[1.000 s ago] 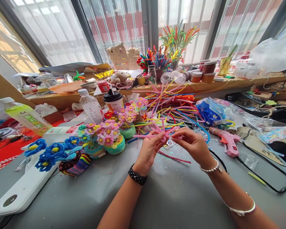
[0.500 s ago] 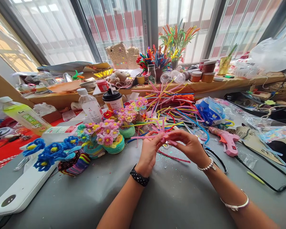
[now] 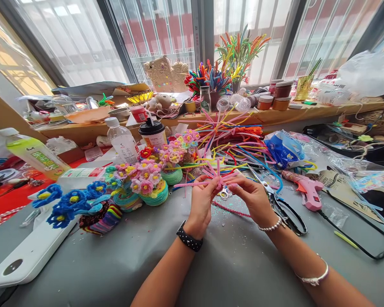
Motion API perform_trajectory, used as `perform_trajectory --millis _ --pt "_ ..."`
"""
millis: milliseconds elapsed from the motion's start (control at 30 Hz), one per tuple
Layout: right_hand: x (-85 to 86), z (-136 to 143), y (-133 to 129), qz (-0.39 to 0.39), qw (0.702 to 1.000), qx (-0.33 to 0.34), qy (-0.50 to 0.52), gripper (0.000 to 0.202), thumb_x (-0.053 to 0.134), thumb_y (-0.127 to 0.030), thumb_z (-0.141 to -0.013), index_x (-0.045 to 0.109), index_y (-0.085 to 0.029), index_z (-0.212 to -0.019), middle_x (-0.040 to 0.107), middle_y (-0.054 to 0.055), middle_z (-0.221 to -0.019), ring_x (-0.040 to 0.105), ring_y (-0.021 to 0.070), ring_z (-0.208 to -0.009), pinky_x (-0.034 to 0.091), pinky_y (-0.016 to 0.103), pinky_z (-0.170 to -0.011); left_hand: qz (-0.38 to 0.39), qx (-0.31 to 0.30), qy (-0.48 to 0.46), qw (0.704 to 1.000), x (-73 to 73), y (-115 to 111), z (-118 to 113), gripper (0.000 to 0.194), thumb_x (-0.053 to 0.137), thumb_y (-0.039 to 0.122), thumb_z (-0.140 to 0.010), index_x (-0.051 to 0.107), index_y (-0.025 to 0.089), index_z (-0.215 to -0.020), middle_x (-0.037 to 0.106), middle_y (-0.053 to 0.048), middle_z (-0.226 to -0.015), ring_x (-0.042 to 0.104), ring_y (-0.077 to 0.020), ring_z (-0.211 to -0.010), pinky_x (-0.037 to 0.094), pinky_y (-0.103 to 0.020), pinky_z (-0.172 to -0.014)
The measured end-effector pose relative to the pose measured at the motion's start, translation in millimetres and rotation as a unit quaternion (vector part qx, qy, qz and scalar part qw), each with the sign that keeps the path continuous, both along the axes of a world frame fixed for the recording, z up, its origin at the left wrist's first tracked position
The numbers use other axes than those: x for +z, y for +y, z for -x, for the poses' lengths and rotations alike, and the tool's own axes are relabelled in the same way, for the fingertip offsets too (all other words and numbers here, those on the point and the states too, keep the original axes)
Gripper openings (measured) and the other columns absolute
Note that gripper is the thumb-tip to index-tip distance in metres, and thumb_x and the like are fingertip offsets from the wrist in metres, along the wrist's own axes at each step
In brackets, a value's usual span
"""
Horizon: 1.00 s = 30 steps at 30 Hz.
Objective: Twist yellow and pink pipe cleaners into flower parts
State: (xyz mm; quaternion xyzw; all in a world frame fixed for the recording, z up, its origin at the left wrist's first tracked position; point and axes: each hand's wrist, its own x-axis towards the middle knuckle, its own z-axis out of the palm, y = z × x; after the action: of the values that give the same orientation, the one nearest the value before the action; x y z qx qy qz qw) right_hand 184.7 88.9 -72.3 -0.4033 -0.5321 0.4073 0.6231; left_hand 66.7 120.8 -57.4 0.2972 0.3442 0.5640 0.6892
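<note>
Pink pipe cleaners (image 3: 218, 170), joined at the middle with their ends fanning out like a star, are held up over the grey table (image 3: 230, 264). My left hand (image 3: 201, 204) pinches their centre between thumb and fingers, and one long stem sticks out past it to the left. At the right side, my right hand (image 3: 254, 199) has thumb and fingertips closed on one of the pink stems. A dark red tinsel pipe cleaner (image 3: 232, 209) lies on the table below. Small scissors (image 3: 224, 194) show partly between the hands.
Black-handled scissors (image 3: 288, 217) and a pink glue gun (image 3: 309, 192) lie to the right. Loose coloured pipe cleaners (image 3: 233, 136) pile up behind my hands. Pink flower pots (image 3: 155, 194), a blue-flowered pot (image 3: 100, 216) and a white power bank (image 3: 28, 258) are at left.
My right hand has shifted slightly left and turned, its fingertips now on a stem at the right. The pink stems appear more spread out. The scissors' handles show more.
</note>
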Motion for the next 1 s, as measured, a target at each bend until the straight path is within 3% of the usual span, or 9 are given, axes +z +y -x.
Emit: perform_trajectory --millis 300,533,700,833,1000 --pt "-0.4 -1.1 0.3 0.039 0.999 0.016 0.033 0.003 0.063 -0.024 -0.068 0.065 -0.022 -0.070 0.066 0.000 -0.077 0.057 0.0115 -0.071 0.045 0.025 -0.067 -0.016 -0.002 0.012 1.000 -1.7 -0.4 0.4 0.040 0.066 0.012 -0.061 0.035 0.016 -0.087 0.058 0.005 -0.056 0.057 -0.0069 -0.050 0.047 -0.020 -0.059" --pt "0.3 -3.2 1.4 0.060 0.996 0.022 0.064 0.015 0.068 -0.023 -0.063 0.056 -0.021 -0.072 0.059 -0.005 -0.062 0.053 0.0081 -0.058 0.044 0.022 -0.058 -0.029 -0.008 0.033 0.999 -1.4 -3.2 -0.8 0.042 0.066 0.014 -0.061 0.034 0.017 -0.088 0.057 0.005 -0.057 0.058 -0.0082 -0.051 0.047 -0.022 -0.061" --pt "2.4 -4.4 1.7 0.071 0.997 0.015 0.040 0.011 0.067 -0.025 -0.064 0.058 -0.019 -0.066 0.058 -0.003 -0.061 0.051 0.0080 -0.057 0.043 0.022 -0.057 -0.054 -0.007 0.056 0.997 -3.3 -3.9 -1.0 0.043 0.068 0.018 -0.060 0.035 0.017 -0.088 0.058 0.004 -0.060 0.059 -0.0093 -0.055 0.046 -0.022 -0.061" --pt "0.6 -4.0 2.6 0.103 0.991 0.008 0.082 0.011 0.065 -0.028 -0.066 0.061 -0.019 -0.071 0.062 -0.001 -0.069 0.054 0.0091 -0.063 0.045 0.024 -0.064 -0.081 -0.019 0.083 0.993 -5.3 -1.8 0.4 0.041 0.068 0.021 -0.061 0.037 0.017 -0.088 0.060 0.002 -0.063 0.060 -0.0109 -0.057 0.047 -0.024 -0.061" --pt "-0.3 -2.9 3.3 0.097 0.991 -0.048 0.080 0.018 0.064 -0.030 -0.066 0.061 -0.018 -0.078 0.063 0.001 -0.074 0.057 0.0111 -0.067 0.047 0.027 -0.067 -0.057 -0.055 0.060 0.995 -3.6 0.1 0.8 0.038 0.066 0.018 -0.064 0.037 0.016 -0.088 0.063 -0.002 -0.068 0.061 -0.0115 -0.060 0.048 -0.028 -0.066"
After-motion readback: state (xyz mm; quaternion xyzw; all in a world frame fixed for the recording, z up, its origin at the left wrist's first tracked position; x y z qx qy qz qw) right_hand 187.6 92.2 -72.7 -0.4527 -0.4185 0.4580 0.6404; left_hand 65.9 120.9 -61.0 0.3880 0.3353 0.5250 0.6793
